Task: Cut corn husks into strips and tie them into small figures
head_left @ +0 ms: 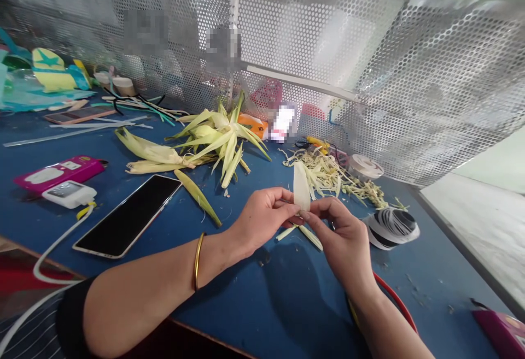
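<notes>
My left hand [262,218] and my right hand [342,239] meet above the blue table [254,299], both pinching a pale strip of corn husk [302,187] that stands upright between the fingertips. Thin husk strips [305,233] hang below the fingers onto the table. A gold bangle [198,260] circles my left wrist. Behind the hands lies a pile of green-yellow corn husks [213,140], and to the right a heap of shredded husk scraps [336,176].
A black phone [129,214] lies face up at the left, near a white power bank [69,193] with its cable and a pink case [59,170]. A roll of striped tape [391,227] and a white tape roll [365,166] sit right. A perforated metal screen [369,75] walls the back.
</notes>
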Tool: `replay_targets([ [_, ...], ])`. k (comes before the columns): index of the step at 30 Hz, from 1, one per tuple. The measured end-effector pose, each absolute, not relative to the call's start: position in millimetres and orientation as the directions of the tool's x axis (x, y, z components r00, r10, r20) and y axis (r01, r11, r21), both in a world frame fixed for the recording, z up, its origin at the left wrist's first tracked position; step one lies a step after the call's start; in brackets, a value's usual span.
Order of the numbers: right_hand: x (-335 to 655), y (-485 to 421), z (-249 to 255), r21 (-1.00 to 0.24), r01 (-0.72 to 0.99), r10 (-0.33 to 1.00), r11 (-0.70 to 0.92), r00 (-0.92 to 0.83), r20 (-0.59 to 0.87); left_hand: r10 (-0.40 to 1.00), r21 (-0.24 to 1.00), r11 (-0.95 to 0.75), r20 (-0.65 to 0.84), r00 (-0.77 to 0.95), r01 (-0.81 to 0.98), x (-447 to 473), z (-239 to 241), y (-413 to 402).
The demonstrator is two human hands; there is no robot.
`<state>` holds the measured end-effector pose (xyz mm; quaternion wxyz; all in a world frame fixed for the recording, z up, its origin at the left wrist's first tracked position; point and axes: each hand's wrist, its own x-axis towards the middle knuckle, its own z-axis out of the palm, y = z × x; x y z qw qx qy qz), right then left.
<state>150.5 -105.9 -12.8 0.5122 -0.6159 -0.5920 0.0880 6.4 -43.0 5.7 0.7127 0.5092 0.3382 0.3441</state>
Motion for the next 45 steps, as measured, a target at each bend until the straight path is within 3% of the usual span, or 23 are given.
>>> replay_targets([
  [5,149.0,-105.9,-13.1,-0.787,0.574,0.808,0.228,0.339,0.482,0.831,0.964,0.213,-0.094,0.548,-0.158,6.0,3.6,-44.2],
  [14,151.3,-104.2,-15.2,-0.939,0.317,0.878,0.137,0.4,0.263,0.866,0.993,-0.118,0.089,0.493,0.028,4.5,-8.4,-40.0],
  [18,150.6,-102.5,-12.6,-0.969,0.195,0.896,0.154,0.386,0.22,0.869,0.998,-0.044,0.057,0.492,-0.039,4.4,-5.0,-40.8],
  [23,149.2,-104.0,-13.6,-0.965,0.185,0.906,0.185,0.349,0.241,0.857,0.963,0.209,-0.095,0.507,-0.172,4.4,-1.2,-40.8],
  [27,149.8,-107.5,-17.0,-0.843,0.451,0.847,0.292,0.287,0.447,0.838,0.906,0.353,-0.194,0.511,-0.235,3.4,-0.2,-38.2],
  [31,150.7,-110.6,-17.3,-0.495,0.764,0.723,0.413,0.055,0.688,0.8,0.861,0.442,-0.252,0.544,-0.251,2.7,0.6,-36.5],
  [35,152.5,-110.9,-16.9,-0.29,0.852,0.651,0.436,-0.076,0.755,0.777,0.844,0.478,-0.279,0.564,-0.242,2.2,1.2,-36.1],
  [40,155.0,-110.7,-18.3,-0.215,0.861,0.62,0.461,-0.14,0.772,0.739,0.842,0.494,-0.276,0.615,-0.215,0.6,0.3,-35.6],
  [45,153.5,-112.8,-16.6,-0.307,0.835,0.648,0.457,-0.076,0.758,0.718,0.84,0.496,-0.254,0.648,-0.221,0.9,-0.3,-37.3],
])
